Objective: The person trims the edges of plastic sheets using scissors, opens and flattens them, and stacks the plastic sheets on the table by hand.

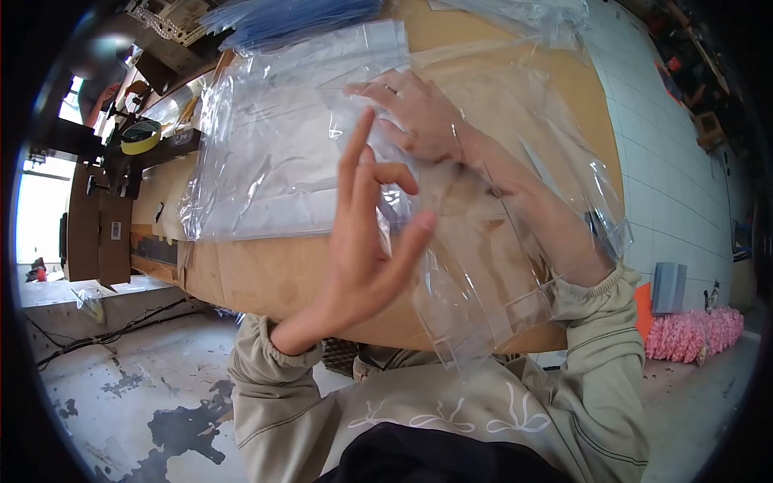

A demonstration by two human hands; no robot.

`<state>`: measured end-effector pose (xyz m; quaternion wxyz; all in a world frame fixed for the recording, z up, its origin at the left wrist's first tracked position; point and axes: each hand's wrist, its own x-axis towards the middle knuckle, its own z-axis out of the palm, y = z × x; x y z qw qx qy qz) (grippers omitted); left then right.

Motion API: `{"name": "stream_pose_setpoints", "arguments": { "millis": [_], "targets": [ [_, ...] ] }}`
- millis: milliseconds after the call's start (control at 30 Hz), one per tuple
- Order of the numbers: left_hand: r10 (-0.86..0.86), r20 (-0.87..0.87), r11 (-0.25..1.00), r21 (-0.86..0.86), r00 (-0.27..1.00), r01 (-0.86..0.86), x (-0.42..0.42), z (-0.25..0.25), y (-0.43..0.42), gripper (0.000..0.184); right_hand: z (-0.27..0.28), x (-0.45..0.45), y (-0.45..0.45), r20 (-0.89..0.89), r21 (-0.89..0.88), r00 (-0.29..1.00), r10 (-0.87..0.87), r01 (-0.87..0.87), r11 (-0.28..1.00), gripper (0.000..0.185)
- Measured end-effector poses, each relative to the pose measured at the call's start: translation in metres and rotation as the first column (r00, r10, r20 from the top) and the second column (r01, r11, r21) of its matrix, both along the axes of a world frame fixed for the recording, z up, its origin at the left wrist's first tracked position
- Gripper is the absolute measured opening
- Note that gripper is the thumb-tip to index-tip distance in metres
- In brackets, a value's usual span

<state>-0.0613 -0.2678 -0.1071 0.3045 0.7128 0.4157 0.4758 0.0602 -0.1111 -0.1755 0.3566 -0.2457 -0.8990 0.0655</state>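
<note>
My left hand (372,233) is raised above the table's near half, palm turned inward, its fingers apart and holding nothing. My right hand (423,117) reaches forward over the table, fingers bent and spread, with a ring on one finger. A clear plastic bag (475,241) lies around or over my right forearm and hand; whether the arm is inside it I cannot tell. Under and beyond both hands, a stack of clear plastic bags (274,153) lies flat, with shiny creased edges.
The tabletop (266,270) is brown. Bluish plastic sheets (298,24) lie at its far edge, with more clear plastic (531,20) at the far right. A yellow tape roll (141,137) sits left near cardboard boxes (114,233). A pink fluffy bundle (694,334) is at right.
</note>
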Motion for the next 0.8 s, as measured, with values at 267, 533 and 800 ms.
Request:
{"name": "stream_pose_setpoints", "arguments": {
  "millis": [267, 533, 800],
  "targets": [
    [0.096, 0.325, 0.995, -0.045, 0.941, -0.086, 0.015, -0.02, -0.012, 0.082, 0.005, 0.002, -0.005, 0.151, -0.101, 0.988, -0.008, 0.024, 0.995, 0.045],
    [0.166, 0.16, 0.961, -0.249, 0.973, -0.123, 0.014, -0.026, -0.017, 0.089, 0.003, -0.002, -0.01, 0.258, -0.067, 0.963, -0.074, 0.094, 0.993, 0.039],
    [-0.047, -0.159, 0.985, -0.173, 0.986, 0.019, 0.016, -0.032, -0.026, 0.088, 0.012, -0.022, -0.012, 0.307, 0.044, 0.865, -0.398, 0.405, 0.913, 0.046]
  ]
}}
